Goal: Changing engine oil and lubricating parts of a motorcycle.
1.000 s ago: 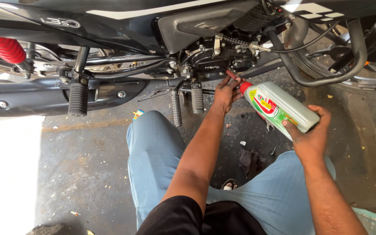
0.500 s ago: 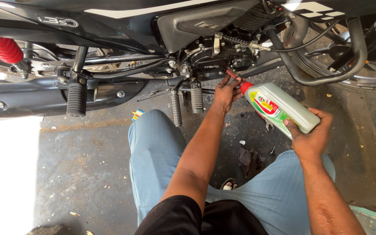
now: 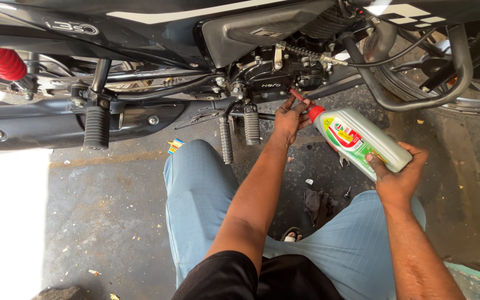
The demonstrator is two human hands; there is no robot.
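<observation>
Little has moved since the earlier frames: your hands hold nearly the same pose, and only the view has shifted a touch to the left. Your right hand (image 3: 398, 179) grips the base of the pale green oil bottle (image 3: 362, 141), fingers wrapped under it and thumb pressed on its labelled face, so the bottle lies tilted with its red neck (image 3: 316, 113) pointing up and left toward the engine (image 3: 276, 75). Your right forearm runs up from the lower right corner, wrist bent slightly inward. Your left hand (image 3: 290, 118) reaches forward at the end of a nearly straight arm, fingers curled loosely around a thin red spout (image 3: 298, 95) that leads from the bottle's neck to the black engine casing. You cannot tell from this view whether the spout's tip sits inside an opening. Both knees, in light blue trousers (image 3: 195, 200), frame the arms. A dark rag (image 3: 319, 204) lies on the stained concrete floor (image 3: 101, 205) between your legs, below the bottle. The motorcycle's footpeg (image 3: 96, 126) hangs well to the left.
</observation>
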